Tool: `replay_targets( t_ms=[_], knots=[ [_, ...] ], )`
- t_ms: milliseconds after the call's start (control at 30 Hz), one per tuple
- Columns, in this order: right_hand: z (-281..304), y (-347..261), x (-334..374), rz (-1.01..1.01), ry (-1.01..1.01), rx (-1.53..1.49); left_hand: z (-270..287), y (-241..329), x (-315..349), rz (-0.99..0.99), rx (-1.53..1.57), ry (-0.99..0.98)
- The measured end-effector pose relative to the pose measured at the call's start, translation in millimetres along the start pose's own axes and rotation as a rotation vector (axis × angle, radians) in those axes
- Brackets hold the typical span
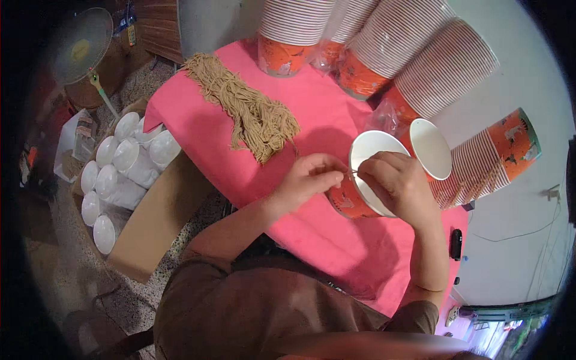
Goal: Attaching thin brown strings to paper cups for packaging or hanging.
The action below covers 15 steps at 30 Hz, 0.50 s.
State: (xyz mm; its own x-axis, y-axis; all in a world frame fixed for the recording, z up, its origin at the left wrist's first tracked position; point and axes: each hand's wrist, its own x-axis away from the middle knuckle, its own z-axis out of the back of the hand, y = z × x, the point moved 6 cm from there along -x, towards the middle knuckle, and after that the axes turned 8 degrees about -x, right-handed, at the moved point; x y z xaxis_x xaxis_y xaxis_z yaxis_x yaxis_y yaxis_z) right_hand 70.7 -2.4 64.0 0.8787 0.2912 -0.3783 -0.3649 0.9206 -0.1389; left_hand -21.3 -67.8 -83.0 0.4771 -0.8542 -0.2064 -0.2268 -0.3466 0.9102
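An orange printed paper bucket (347,201) with a white inside stands tilted in front of me. At its near-left rim, my left hand (315,178) pinches a thin brown cord (353,172). Over the bucket's mouth, my right hand (393,183) has its fingers pressed together on the same cord. The fingertips of both hands are close together, and the hold is partly hidden by the fingers. A thick bundle of tan cords (249,111) lies on the pink cloth (210,153), to the left of the bucket.
Tall stacks of orange and white buckets (396,42) stand at the back. Another open bucket (431,150) sits to the right, beside a lying stack (480,162) with cords on it. A cardboard box (157,225) of white cups (127,157) is at left, near a fan (84,48).
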Motion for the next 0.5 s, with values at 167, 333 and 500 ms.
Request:
replay_targets(
  t_ms=[167,333,500],
  knots=[
    [8,0,-15,0.013,-0.070,-0.084,12,-10,1,-0.210,-0.145,0.056],
    [-13,5,-36,0.043,-0.195,-0.139,7,-18,3,-0.044,0.315,0.008],
    [-31,16,-41,0.012,-0.204,-0.183,5,-22,3,0.066,0.462,-0.027]
  ],
)
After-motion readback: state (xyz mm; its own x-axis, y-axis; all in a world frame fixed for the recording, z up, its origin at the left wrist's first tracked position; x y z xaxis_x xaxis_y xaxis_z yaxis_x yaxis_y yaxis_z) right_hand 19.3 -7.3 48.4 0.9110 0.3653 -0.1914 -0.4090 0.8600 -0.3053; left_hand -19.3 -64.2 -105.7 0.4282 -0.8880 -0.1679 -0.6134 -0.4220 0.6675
